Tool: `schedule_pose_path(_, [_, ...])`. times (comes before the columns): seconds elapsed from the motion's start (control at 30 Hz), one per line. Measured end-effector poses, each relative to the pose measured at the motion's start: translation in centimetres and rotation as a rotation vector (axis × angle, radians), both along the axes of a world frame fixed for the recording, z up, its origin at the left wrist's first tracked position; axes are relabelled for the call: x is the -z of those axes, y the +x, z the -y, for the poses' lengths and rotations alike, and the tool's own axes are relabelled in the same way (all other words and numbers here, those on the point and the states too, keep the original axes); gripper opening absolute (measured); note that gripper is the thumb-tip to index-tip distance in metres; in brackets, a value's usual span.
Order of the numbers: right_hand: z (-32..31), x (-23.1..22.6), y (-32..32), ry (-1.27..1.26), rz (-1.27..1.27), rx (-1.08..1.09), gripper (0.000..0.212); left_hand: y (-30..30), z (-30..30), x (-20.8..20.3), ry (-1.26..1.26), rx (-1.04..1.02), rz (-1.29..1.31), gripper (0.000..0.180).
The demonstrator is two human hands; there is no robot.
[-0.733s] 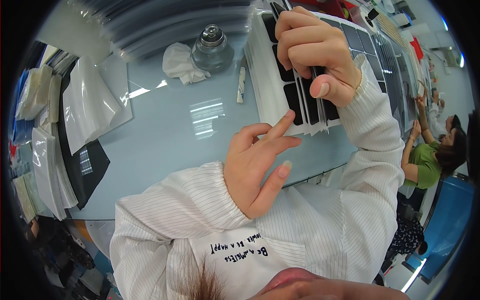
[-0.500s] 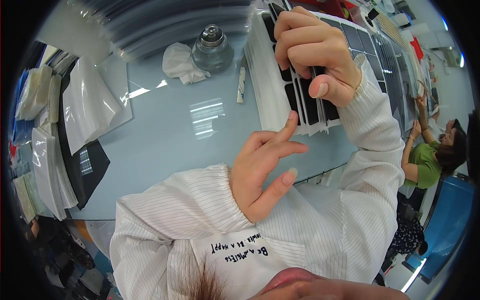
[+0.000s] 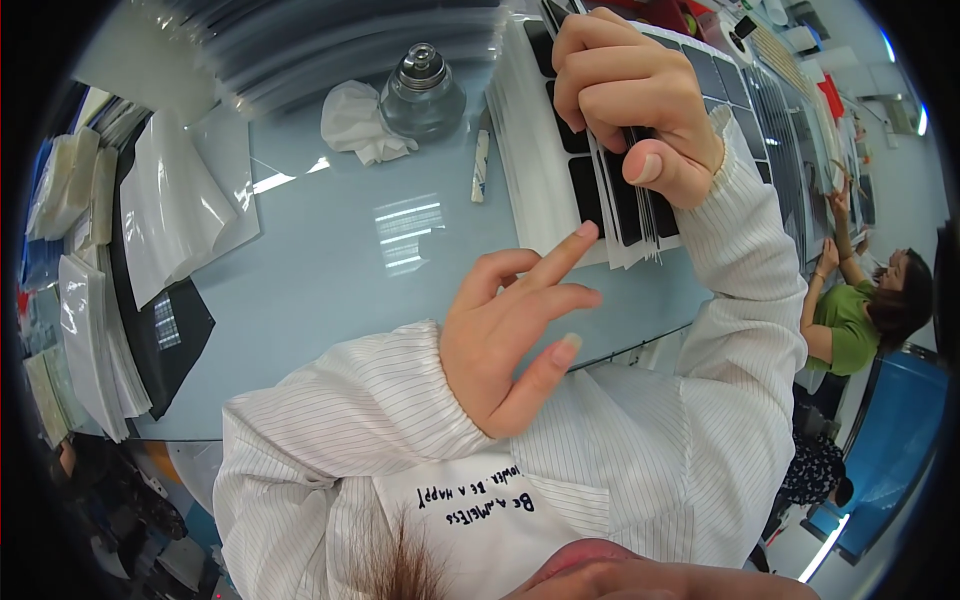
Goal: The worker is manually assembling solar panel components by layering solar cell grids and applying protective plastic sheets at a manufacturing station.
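A thick stack of white sheets [image 3: 560,180] with black rounded rectangles lies at the right of the table. Over its right part, my right hand [image 3: 645,105] has its fingers curled around the raised edges of several sheets, which fan out below it. Its thumb lies along the near side, and the palm hides part of the grip. My left hand [image 3: 515,335] is open and holds nothing, fingers spread. Its index fingertip is by the near left corner of the stack; whether it touches the paper I cannot tell.
Left of the stack are a glass bottle with a metal top [image 3: 423,95], a crumpled tissue [image 3: 362,122] and a slim white cutter-like tool [image 3: 480,165]. Glossy film sheets [image 3: 180,205] and bagged stacks [image 3: 90,330] lie far left. A co-worker in green [image 3: 850,325] is at right.
My left hand has drawn back slightly to the left. Under my right hand, the fanned sheets have shifted a little rightward, showing more of the stack's left part.
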State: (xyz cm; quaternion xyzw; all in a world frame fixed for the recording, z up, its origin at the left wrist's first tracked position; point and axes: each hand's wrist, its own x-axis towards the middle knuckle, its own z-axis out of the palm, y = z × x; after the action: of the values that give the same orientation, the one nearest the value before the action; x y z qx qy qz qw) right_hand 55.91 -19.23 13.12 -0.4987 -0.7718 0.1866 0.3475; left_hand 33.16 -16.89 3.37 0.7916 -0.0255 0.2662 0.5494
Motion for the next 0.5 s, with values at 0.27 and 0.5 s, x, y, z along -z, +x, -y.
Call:
schedule_pose_path(0.27, [-5.1,3.0,3.5,0.920,0.283,-0.678,0.058,0.1,0.3,-0.3,-0.068,0.071,-0.123,0.032])
schedule_pose_path(0.5, [-2.8,1.1,2.7,-0.073,0.679,-0.291,0.058,0.2,0.6,0.0,-0.204,0.122,-0.059,0.029])
